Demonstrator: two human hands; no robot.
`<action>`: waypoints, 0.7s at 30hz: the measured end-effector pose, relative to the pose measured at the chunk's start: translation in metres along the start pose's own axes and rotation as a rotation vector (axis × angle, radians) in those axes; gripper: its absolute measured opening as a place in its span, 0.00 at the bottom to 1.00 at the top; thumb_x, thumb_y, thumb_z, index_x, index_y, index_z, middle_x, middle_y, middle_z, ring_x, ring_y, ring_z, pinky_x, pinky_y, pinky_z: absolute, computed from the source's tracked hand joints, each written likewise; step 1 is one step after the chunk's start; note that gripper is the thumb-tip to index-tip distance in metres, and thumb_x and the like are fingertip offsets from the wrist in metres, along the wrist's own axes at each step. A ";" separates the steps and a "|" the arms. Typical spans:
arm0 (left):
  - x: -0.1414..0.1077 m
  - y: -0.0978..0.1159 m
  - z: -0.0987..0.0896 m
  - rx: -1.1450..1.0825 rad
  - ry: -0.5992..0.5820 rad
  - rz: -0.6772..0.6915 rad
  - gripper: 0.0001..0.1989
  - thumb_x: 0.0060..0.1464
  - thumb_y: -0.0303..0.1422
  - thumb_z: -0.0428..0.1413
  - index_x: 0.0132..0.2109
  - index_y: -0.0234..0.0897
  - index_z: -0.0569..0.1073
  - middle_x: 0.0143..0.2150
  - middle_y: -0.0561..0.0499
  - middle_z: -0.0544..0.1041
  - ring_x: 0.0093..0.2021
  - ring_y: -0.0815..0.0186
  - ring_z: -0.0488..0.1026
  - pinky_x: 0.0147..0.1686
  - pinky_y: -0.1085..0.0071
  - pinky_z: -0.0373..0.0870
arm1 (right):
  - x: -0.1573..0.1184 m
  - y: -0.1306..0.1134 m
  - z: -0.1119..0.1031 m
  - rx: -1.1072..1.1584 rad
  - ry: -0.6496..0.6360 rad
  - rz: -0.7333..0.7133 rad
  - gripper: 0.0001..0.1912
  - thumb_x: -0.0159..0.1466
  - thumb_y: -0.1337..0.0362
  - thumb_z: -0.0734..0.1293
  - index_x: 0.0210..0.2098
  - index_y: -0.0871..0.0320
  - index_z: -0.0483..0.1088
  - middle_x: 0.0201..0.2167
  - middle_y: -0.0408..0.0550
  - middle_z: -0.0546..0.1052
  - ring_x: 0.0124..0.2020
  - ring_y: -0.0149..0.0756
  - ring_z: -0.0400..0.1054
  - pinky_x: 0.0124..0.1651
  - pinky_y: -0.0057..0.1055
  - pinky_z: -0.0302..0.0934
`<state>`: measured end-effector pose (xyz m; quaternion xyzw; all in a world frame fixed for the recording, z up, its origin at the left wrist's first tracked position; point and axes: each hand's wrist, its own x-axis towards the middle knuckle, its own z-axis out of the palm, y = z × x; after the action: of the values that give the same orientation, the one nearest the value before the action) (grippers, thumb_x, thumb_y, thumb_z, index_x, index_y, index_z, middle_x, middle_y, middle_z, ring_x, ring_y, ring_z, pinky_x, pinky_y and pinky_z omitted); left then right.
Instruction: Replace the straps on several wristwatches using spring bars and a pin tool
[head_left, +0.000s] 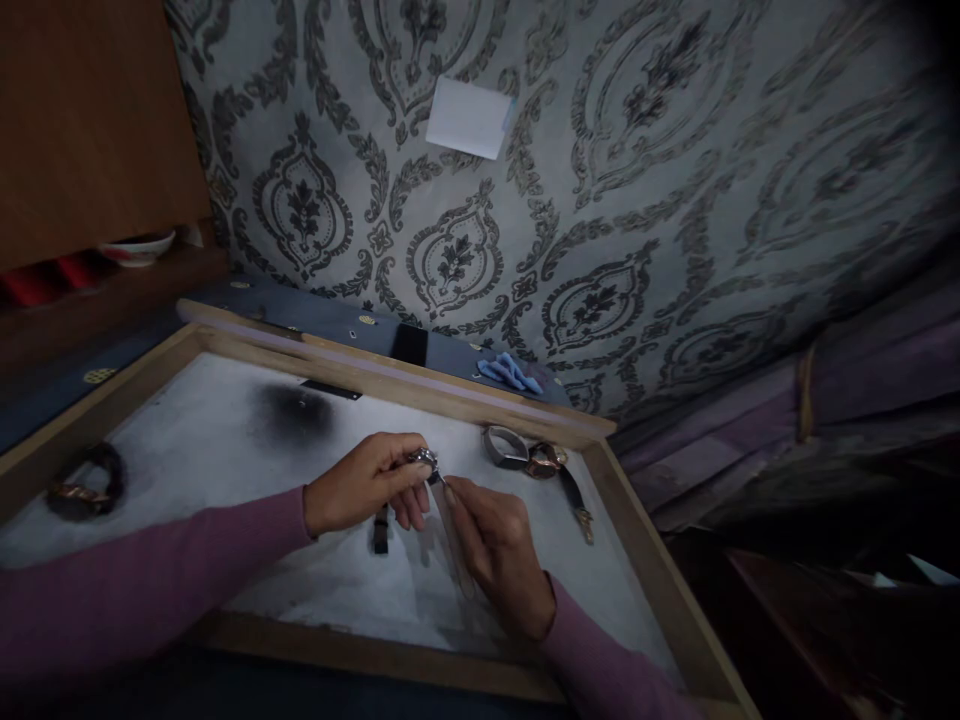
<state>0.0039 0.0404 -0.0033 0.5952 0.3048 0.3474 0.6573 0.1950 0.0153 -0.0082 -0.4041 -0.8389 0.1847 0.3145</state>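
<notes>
Above the white bottom of a wooden tray [637, 540], my left hand [371, 482] is closed on a small silver watch [424, 458], held between thumb and fingers. A dark strap piece [381, 530] hangs or lies just below that hand. My right hand [499, 545] pinches a slim, pale tool [459, 550], its tip touching or very near the watch. Right of my hands, a silver watch [506, 447] and a rose-gold watch [543, 460] lie by the tray's back corner, beside a black strap [574, 492].
A dark-strapped watch [86, 483] lies at the tray's left. Near the back edge is a thin black strip [330, 389]. Behind the tray are a black flat object [409, 345] and a blue cloth [511, 373]. A bowl [137, 248] stands on the left shelf.
</notes>
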 end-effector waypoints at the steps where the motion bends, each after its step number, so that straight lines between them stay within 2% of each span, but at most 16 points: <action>1: 0.000 0.000 0.000 -0.010 -0.005 -0.005 0.16 0.59 0.43 0.54 0.33 0.34 0.66 0.26 0.50 0.75 0.24 0.68 0.76 0.22 0.77 0.70 | 0.000 0.000 0.000 -0.015 0.006 -0.011 0.16 0.70 0.66 0.56 0.29 0.60 0.69 0.20 0.44 0.68 0.21 0.30 0.61 0.29 0.28 0.52; 3: 0.001 -0.001 0.000 -0.026 -0.007 -0.014 0.16 0.59 0.43 0.54 0.33 0.34 0.66 0.26 0.50 0.75 0.24 0.68 0.76 0.22 0.76 0.70 | 0.002 -0.002 -0.001 0.001 0.008 -0.002 0.16 0.70 0.65 0.56 0.29 0.60 0.69 0.20 0.44 0.68 0.21 0.30 0.61 0.28 0.28 0.52; 9: 0.002 -0.003 0.000 -0.069 0.015 0.023 0.16 0.59 0.44 0.54 0.35 0.33 0.67 0.29 0.49 0.76 0.27 0.68 0.77 0.25 0.75 0.72 | 0.008 -0.009 -0.003 0.233 0.021 0.121 0.19 0.70 0.61 0.56 0.27 0.59 0.68 0.21 0.43 0.67 0.22 0.30 0.59 0.26 0.25 0.54; 15: 0.002 -0.003 0.000 -0.049 0.003 0.006 0.17 0.59 0.45 0.54 0.34 0.33 0.67 0.29 0.49 0.75 0.26 0.69 0.76 0.24 0.76 0.70 | 0.002 -0.001 -0.002 0.091 -0.005 0.064 0.18 0.70 0.63 0.55 0.29 0.59 0.69 0.21 0.44 0.69 0.21 0.31 0.62 0.28 0.27 0.53; 21: 0.001 -0.001 0.001 -0.052 -0.009 -0.026 0.16 0.58 0.43 0.55 0.34 0.33 0.67 0.27 0.50 0.75 0.23 0.70 0.75 0.21 0.78 0.68 | 0.003 -0.003 -0.004 0.061 -0.016 0.045 0.18 0.70 0.63 0.55 0.30 0.59 0.71 0.21 0.45 0.71 0.21 0.31 0.64 0.28 0.27 0.54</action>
<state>0.0054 0.0409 -0.0038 0.5757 0.3003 0.3441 0.6782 0.1946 0.0160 -0.0028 -0.4116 -0.8260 0.2205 0.3156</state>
